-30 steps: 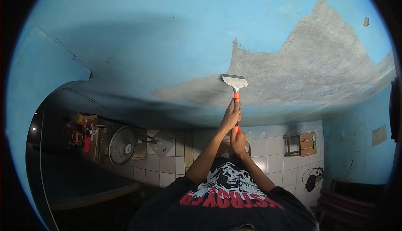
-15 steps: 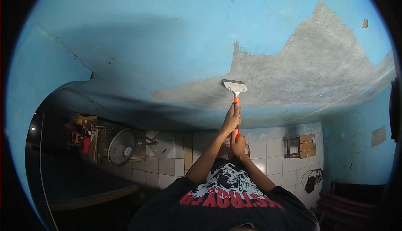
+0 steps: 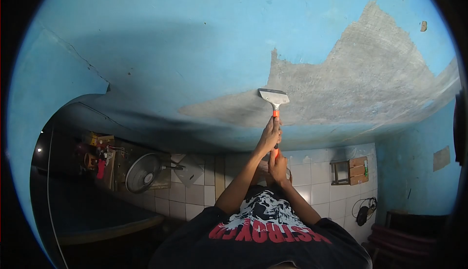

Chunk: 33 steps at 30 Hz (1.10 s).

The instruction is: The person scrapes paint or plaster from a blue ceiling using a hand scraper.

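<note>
Both my hands grip the orange-and-black handle of a wall scraper (image 3: 276, 96) with a wide metal head. My left hand (image 3: 269, 137) wraps the upper handle, just below the orange collar. Lower down, near the handle's end, my right hand (image 3: 278, 167) is closed around it. The blade edge lies at the wall, over the border between blue paint (image 3: 209, 69) and a bare grey patch (image 3: 351, 83). That patch spreads to the right with a jagged upper outline.
A pedestal fan (image 3: 143, 173) stands on the tiled floor to the left, beside shelving with small items. At right are a small wooden stool (image 3: 350, 171) and a coiled black cable (image 3: 363, 212). A dark table edge (image 3: 117, 231) shows at lower left.
The scraper head has moved slightly up the wall, and my left hand has risen a little with it. Both hands keep their hold.
</note>
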{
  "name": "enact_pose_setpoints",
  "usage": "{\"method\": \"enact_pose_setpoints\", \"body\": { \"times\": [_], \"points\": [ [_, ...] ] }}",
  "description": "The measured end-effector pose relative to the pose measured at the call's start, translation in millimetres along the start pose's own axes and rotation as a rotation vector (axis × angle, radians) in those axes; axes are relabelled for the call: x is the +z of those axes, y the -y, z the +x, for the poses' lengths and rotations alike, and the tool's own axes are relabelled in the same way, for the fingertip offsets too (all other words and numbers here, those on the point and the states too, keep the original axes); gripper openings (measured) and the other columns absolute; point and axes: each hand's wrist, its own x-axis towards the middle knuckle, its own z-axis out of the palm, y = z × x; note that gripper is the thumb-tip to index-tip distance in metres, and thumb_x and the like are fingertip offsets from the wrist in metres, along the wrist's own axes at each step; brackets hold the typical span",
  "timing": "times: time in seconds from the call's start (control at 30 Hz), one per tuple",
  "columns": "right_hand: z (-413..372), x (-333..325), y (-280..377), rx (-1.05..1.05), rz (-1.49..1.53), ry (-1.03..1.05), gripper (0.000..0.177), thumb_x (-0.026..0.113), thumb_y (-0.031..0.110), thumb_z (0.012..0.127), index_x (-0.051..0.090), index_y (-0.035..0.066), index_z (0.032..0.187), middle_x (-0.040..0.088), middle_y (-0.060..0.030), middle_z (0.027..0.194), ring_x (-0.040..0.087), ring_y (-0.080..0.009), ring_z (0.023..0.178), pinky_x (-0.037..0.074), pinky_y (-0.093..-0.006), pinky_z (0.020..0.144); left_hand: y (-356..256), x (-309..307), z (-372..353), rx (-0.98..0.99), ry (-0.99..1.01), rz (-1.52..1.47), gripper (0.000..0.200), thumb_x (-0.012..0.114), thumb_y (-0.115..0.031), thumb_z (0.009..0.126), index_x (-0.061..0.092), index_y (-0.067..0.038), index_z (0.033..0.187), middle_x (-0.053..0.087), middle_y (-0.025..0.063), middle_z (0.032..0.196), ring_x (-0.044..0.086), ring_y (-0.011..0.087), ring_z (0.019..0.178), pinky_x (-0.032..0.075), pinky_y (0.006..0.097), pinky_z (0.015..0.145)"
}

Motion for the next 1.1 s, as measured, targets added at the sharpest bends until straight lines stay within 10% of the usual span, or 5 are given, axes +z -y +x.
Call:
{"method": "enact_pose_setpoints", "body": {
  "times": [0.83,1.1],
  "points": [
    [2.5,17.8,-35.2,0.043,0.169,0.114,0.042,0.040,0.033,0.109,0.055,-0.003,0.094,0.056,-0.0166,0.058,0.057,-0.0296,0.047,0.043,-0.0430,0.048,34.4,-10.7,14.1,0.116,-0.110,0.096,0.048,0.035,-0.054,0.108,0.047,-0.008,0.103,0.041,-0.0006,0.067,0.043,0.0092,0.050,0.038,0.0273,0.044],
    [18.7,23.6,-24.0,-0.180,-0.001,-0.040,0.034,0.042,0.025,0.107,0.057,-0.005,0.100,0.061,-0.0250,0.070,0.061,-0.0446,0.060,0.044,-0.0490,0.054,-0.7,-1.8,18.8,0.221,-0.128,0.208,0.046,0.036,-0.051,0.108,0.046,-0.007,0.098,0.041,-0.0006,0.066,0.041,0.0091,0.050,0.036,0.0268,0.045]
  ]
}}
